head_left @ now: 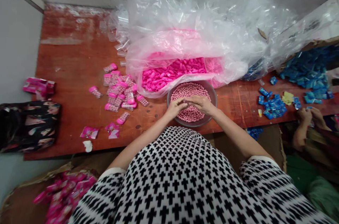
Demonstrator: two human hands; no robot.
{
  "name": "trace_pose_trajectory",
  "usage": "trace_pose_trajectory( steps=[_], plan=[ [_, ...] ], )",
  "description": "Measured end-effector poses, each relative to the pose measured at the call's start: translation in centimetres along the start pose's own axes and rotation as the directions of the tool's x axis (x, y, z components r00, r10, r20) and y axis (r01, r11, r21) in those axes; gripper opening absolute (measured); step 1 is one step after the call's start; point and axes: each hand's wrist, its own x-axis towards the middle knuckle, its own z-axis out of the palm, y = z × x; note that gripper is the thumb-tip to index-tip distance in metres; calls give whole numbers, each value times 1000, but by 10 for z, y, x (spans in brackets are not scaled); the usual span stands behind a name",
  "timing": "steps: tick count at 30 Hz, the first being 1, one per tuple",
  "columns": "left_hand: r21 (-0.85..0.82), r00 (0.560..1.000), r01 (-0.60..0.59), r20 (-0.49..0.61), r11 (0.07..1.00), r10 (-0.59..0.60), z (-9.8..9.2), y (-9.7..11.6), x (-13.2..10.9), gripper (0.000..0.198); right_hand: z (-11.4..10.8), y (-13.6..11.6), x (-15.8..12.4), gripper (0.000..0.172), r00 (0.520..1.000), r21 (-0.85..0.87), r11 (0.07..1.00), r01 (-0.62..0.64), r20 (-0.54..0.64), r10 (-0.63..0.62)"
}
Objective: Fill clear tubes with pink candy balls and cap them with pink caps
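My left hand and my right hand meet over a round bowl full of small pink balls. The fingers of both hands are curled and pinched together where they touch; what they hold is too small to name. Behind the bowl an open clear plastic bag holds many bright pink caps. To the left of the bowl lies a heap of several small clear tubes with pink caps, filled with pink balls.
The wooden table also carries pink packets at its near left, blue packets at right, and a box of blue items. Another person's hands work at the right edge. A dark patterned bag lies left.
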Motion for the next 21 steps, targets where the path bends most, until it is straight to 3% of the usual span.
trace_pose_trajectory(
  steps=[3,5,8,12,16,19,21],
  plan=[
    [119,990,-103,-84,988,113,-3,5,-1,28,-5,6,-1,40,996,173,982,-73,-31,79],
    [207,981,-158,-79,965,177,-6,11,-1,23,-11,15,-1,42,983,192,973,-127,-106,150],
    [280,973,-190,-71,941,217,-10,18,3,23,-17,34,2,30,975,-65,982,-175,-147,164],
    [240,976,-142,-130,960,176,-14,18,12,27,-14,56,8,21,975,-437,877,-199,0,221],
    [83,981,-89,-163,993,102,-15,11,17,35,-9,63,10,21,965,-506,839,-197,53,258],
    [33,983,-49,-174,998,54,-18,9,17,41,-18,57,14,21,976,-400,892,-213,-121,179],
    [29,981,-6,-192,1000,11,-19,11,15,42,-34,53,23,22,944,-346,914,-212,-314,100]
  ],
)
